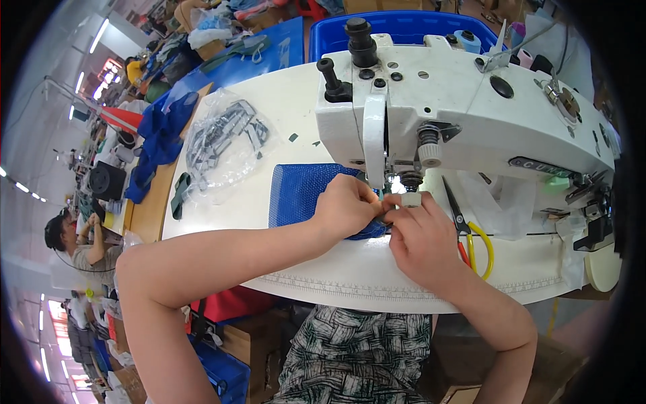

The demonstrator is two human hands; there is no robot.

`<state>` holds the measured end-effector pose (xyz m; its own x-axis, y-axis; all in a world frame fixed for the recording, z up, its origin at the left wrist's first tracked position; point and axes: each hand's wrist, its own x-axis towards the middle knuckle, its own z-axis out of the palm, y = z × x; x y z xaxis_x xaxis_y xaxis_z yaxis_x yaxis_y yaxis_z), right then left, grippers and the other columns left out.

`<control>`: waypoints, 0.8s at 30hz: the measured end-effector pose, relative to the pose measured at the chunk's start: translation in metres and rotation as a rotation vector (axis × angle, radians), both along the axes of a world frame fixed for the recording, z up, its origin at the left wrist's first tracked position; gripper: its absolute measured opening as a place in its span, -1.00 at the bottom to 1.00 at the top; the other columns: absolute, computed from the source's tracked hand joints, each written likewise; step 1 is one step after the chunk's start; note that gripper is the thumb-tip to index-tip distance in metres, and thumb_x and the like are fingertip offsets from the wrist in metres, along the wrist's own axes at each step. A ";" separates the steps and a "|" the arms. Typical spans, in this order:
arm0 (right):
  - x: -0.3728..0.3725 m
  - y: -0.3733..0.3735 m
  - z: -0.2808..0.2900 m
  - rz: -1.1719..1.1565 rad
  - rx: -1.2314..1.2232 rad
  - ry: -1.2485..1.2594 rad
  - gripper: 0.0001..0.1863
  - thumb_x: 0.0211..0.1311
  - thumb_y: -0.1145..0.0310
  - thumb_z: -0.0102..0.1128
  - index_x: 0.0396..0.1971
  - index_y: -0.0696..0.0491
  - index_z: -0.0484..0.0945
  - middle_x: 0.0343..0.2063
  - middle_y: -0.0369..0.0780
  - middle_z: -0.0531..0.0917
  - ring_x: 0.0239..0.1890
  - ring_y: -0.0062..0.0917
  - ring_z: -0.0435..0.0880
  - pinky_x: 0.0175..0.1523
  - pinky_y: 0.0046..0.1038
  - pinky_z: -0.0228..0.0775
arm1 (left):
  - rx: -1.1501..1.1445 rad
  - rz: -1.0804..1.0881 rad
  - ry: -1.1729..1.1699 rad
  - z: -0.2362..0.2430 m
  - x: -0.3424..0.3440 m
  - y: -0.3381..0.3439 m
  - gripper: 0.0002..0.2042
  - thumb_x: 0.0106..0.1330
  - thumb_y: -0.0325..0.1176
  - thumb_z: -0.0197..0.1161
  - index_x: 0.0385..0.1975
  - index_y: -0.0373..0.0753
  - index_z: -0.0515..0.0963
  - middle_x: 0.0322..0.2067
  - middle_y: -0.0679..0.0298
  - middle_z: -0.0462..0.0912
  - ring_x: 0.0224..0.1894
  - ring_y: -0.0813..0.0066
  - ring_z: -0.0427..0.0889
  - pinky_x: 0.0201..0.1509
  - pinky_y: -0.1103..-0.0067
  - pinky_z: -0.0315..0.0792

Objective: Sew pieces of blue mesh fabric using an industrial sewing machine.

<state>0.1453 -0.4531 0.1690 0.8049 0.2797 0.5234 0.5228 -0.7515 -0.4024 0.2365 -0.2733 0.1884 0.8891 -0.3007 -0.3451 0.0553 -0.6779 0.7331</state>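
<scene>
A piece of blue mesh fabric (293, 195) lies on the white sewing machine table, its right edge under the needle area of a white sewing machine (471, 108). My left hand (346, 205) rests over the fabric, thumb and fingers pinched together on its edge. Close beside it, my right hand (424, 236) has its fingers bent at the presser foot, near the fingertips of the left. Whatever the right fingertips hold there is hidden by the hand and the machine head. Scissors (481, 246) with yellow and red handles lie just right of my right hand.
A clear plastic bag (222, 135) of grey pieces sits at the table's left, near a dark green strap (180, 195). Behind the machine stands a blue plastic bin (330, 34). A ruler scale (336, 289) runs along the front edge. Another person (91, 246) sits far left.
</scene>
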 end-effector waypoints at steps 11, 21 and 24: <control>0.008 -0.003 -0.006 -0.059 -0.074 0.182 -0.66 0.05 0.42 0.25 -0.14 0.18 0.70 0.05 -0.01 0.59 0.18 -0.13 0.48 0.18 -0.07 0.37 | 0.040 -0.271 -0.216 0.023 -0.020 0.002 -0.81 0.34 -0.27 0.39 -0.39 -0.27 0.75 -0.46 0.21 0.72 -0.41 0.30 0.69 -0.25 0.42 0.51; 0.000 -0.007 0.001 0.028 -0.114 0.113 -0.58 -0.01 0.46 0.33 -0.05 -0.02 0.75 -0.12 -0.20 0.60 0.08 -0.22 0.51 0.12 -0.13 0.36 | 0.067 -0.475 -0.888 -0.001 -0.031 0.033 -0.79 0.44 -0.24 0.31 -0.06 -0.15 0.74 0.03 0.24 0.62 0.22 0.24 0.51 0.50 -0.01 -0.01; 0.000 -0.007 0.003 0.025 -0.095 0.118 -0.59 -0.02 0.46 0.34 -0.06 -0.03 0.75 -0.16 -0.22 0.61 0.04 -0.23 0.53 0.11 -0.12 0.36 | 0.044 -0.458 -0.883 -0.007 -0.032 0.033 -0.81 0.43 -0.25 0.33 -0.09 -0.14 0.75 0.02 0.26 0.62 0.22 0.27 0.51 0.51 0.01 -0.01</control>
